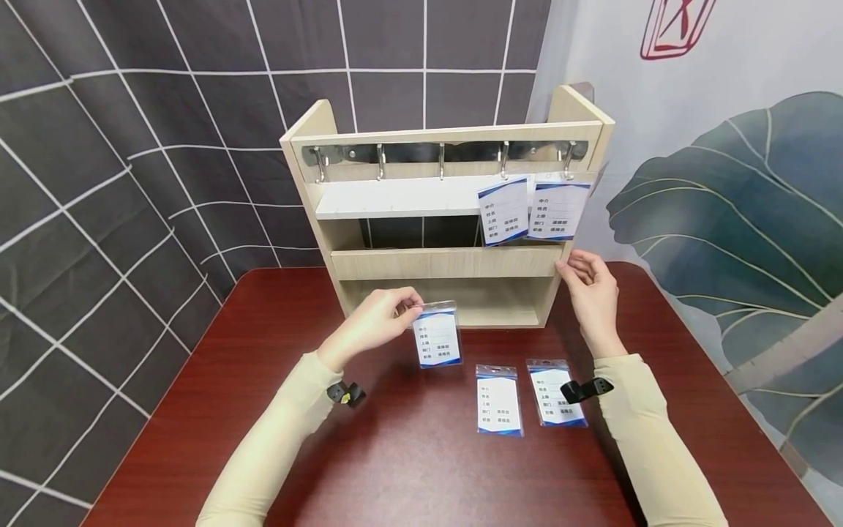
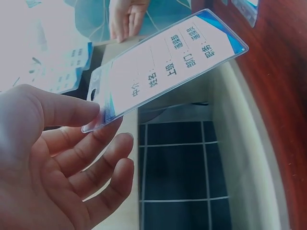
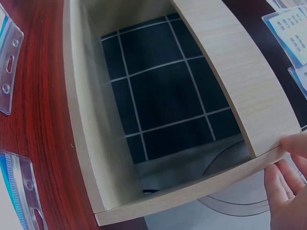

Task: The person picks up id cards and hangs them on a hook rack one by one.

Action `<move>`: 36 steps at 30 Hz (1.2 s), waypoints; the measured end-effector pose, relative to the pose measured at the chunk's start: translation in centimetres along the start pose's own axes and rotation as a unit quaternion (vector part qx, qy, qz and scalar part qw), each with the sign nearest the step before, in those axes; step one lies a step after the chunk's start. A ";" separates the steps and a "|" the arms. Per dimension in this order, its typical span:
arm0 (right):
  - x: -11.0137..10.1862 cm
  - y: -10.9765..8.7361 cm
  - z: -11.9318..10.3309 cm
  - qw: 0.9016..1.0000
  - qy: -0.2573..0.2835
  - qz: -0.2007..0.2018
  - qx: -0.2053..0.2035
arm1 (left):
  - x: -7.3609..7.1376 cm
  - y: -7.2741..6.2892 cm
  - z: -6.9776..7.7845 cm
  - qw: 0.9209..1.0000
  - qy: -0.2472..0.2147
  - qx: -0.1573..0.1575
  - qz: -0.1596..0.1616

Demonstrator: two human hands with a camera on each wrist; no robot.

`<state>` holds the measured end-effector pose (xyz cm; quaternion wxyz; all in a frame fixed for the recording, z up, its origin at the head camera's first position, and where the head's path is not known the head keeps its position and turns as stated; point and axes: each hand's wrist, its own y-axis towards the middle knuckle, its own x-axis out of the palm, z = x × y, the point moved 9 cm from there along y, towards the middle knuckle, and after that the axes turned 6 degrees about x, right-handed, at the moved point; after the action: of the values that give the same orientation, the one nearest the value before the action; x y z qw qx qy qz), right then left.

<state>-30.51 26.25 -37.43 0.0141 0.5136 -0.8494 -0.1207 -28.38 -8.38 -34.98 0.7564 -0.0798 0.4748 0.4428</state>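
Observation:
My left hand pinches a clear-sleeved name badge by its slotted top corner, in front of the wooden shelf rack. In the left wrist view the thumb lies over the sleeve of that badge, and the lower fingers are loosely curled beneath. My right hand holds the rack's right side panel at its front edge, thumb in front and fingers on the outer side. Two badges hang at the rack's right end: a tilted one and a straighter one, side by side.
A metal rail with several hooks runs along the rack's upper front. Two more badges lie on the red-brown table: one badge near the middle, another badge partly behind the right wrist strap. Dark tiled cloth hangs behind.

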 end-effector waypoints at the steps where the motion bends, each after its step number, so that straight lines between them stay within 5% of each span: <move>1: 0.0 0.0 0.1 1.000 0.001 0.001 -0.002 | -0.2 0.1 0.1 1.000 0.000 0.000 0.001; 25: -0.1 0.4 0.4 1.000 -0.017 0.006 -0.004 | -5.4 2.0 3.0 0.998 0.014 0.042 0.047; 36: 0.0 0.3 0.1 1.000 -0.012 0.002 -0.014 | -8.0 3.1 4.9 0.992 0.004 0.074 0.100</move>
<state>-30.77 26.35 -37.49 0.0114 0.5104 -0.8486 -0.1384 -28.82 -8.64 -25.10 0.7099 0.0223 0.5149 0.4801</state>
